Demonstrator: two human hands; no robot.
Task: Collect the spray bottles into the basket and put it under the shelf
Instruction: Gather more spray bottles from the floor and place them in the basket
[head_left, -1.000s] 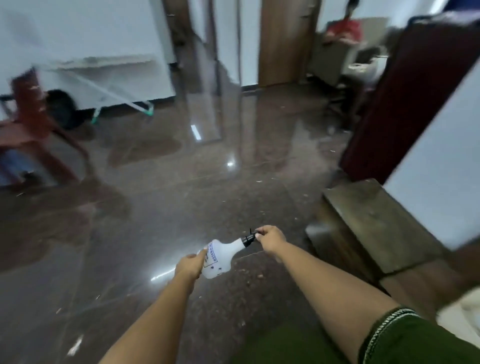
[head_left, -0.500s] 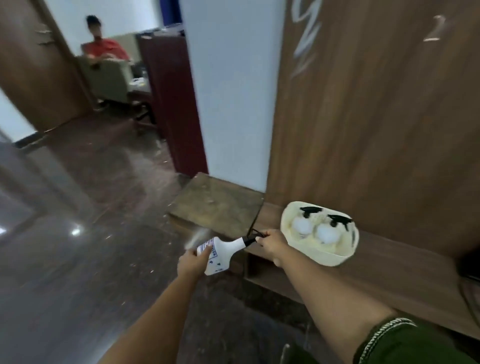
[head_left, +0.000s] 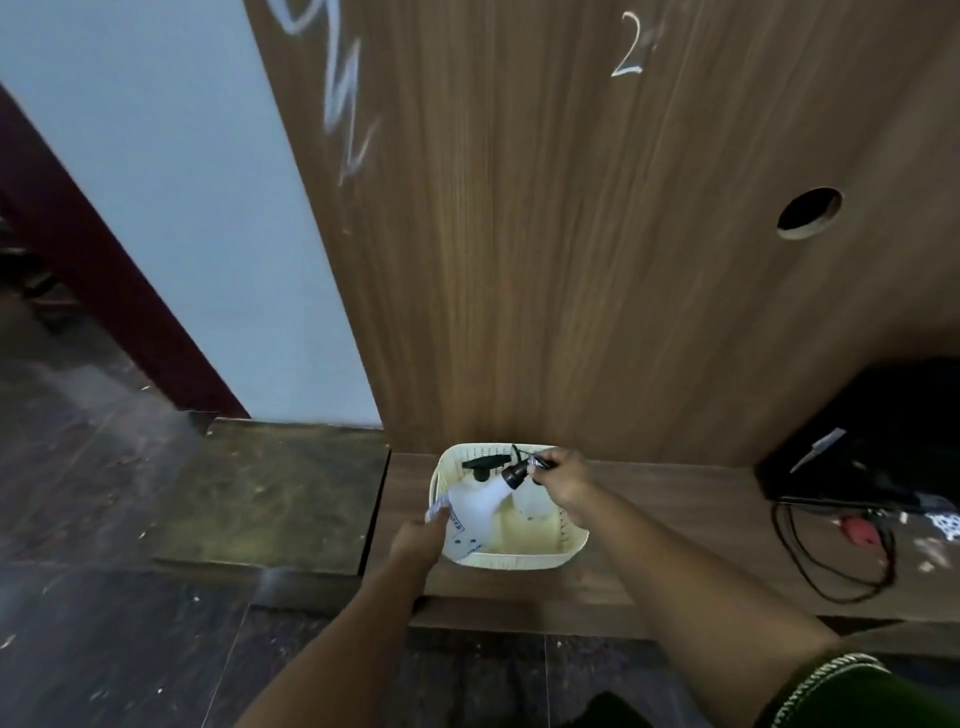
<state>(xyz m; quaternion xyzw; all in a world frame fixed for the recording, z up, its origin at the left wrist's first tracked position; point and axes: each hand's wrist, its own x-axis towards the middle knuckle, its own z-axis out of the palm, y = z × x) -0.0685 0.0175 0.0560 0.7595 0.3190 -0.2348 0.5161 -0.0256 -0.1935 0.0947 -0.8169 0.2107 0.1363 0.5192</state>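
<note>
Now both hands: left hand (head_left: 418, 535), right hand (head_left: 563, 480) hold spray bottle (head_left: 475, 512) over basket (head_left: 519, 560).

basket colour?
Cream/pale yellow basket, with small perforations in its walls; seen in the head view.

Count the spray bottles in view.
3: one held over the basket by both hands, left hand and right hand; two inside it, at the back and right. More may be hidden.

A low wooden ledge (head_left: 649, 525) carries a cream basket (head_left: 519, 560) and black cables (head_left: 831, 561).
</note>
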